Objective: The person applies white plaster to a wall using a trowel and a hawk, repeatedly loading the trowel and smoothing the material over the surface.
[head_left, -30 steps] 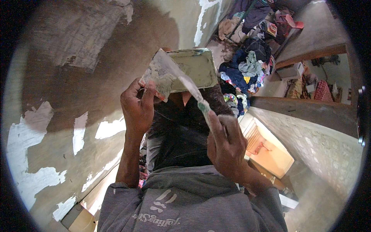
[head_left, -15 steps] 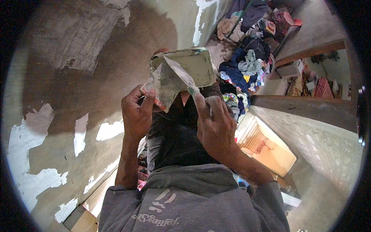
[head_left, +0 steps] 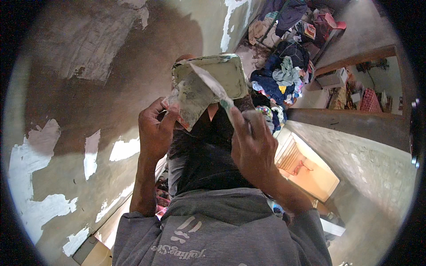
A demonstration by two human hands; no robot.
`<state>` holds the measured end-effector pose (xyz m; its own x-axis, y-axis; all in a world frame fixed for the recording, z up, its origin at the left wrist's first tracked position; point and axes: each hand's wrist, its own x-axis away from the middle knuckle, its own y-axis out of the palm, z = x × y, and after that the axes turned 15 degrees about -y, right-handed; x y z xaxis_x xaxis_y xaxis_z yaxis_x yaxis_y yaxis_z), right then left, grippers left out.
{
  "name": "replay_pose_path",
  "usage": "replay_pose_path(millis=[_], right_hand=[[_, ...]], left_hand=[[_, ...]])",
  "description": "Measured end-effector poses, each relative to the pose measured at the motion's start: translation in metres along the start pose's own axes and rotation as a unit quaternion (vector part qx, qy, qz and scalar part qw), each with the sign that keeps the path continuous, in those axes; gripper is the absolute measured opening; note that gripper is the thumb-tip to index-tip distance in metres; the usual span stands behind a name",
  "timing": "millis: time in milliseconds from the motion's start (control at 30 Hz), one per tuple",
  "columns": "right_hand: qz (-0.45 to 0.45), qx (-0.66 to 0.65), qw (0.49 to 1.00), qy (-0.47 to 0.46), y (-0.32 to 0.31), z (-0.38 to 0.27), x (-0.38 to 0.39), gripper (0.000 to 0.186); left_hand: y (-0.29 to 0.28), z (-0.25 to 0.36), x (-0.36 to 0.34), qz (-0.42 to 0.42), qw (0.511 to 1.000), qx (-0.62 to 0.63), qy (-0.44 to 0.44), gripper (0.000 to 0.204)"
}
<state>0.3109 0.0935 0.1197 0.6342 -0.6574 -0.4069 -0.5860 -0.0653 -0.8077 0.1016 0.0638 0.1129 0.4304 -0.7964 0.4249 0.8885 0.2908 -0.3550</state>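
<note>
My left hand [head_left: 157, 124] is closed on the edge of a smeared, flat grey plate [head_left: 191, 104], reddish along its lower edge. My right hand [head_left: 255, 146] is closed round the handle of a putty knife [head_left: 209, 80], whose pale, coated blade slants up-left over the plate and a rectangular tray. The tray [head_left: 230, 75] has dark smears at its rim and a greenish-grey inside; it lies beyond the plate, above my legs in dark trousers. What supports it is hidden.
A wall [head_left: 66, 102] with white patches runs along my left. Piled clothes [head_left: 286, 73] lie at the upper right, beside a wooden-framed opening [head_left: 355, 115] with stored items behind it. A bright doorway [head_left: 313, 177] shows at the lower right.
Since a second ago, my right hand and the knife have moved up-left, and the plate has shifted downward, showing more of the tray. Since half a second ago, my right hand has drawn slightly rightward.
</note>
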Motion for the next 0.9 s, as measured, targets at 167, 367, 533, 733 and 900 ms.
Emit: replay_pose_path(millis=[167,367,533,733,900], right_hand=[[0.038,-0.044,0.998,0.04,-0.015,0.018,-0.015,0.039],[0.105,-0.074,0.991,0.026,-0.039,0.042,0.001,0.036],[0.057,-0.045,0.997,0.005,-0.059,0.047,0.015,0.036],[-0.014,0.002,0.996,-0.092,-0.065,0.048,0.019,0.039],[-0.035,0.02,0.991,-0.128,-0.051,0.051,0.01,0.038]], left_hand=[[-0.006,0.008,0.007,0.03,0.992,-0.093,0.085,0.024],[-0.018,0.01,0.011,0.08,0.932,-0.269,0.23,0.023],[-0.024,-0.018,-0.011,0.104,0.868,-0.351,0.336,0.026],[-0.02,-0.024,-0.013,0.103,0.855,-0.363,0.357,0.03],[-0.019,-0.025,-0.013,0.085,0.85,-0.359,0.377,0.033]])
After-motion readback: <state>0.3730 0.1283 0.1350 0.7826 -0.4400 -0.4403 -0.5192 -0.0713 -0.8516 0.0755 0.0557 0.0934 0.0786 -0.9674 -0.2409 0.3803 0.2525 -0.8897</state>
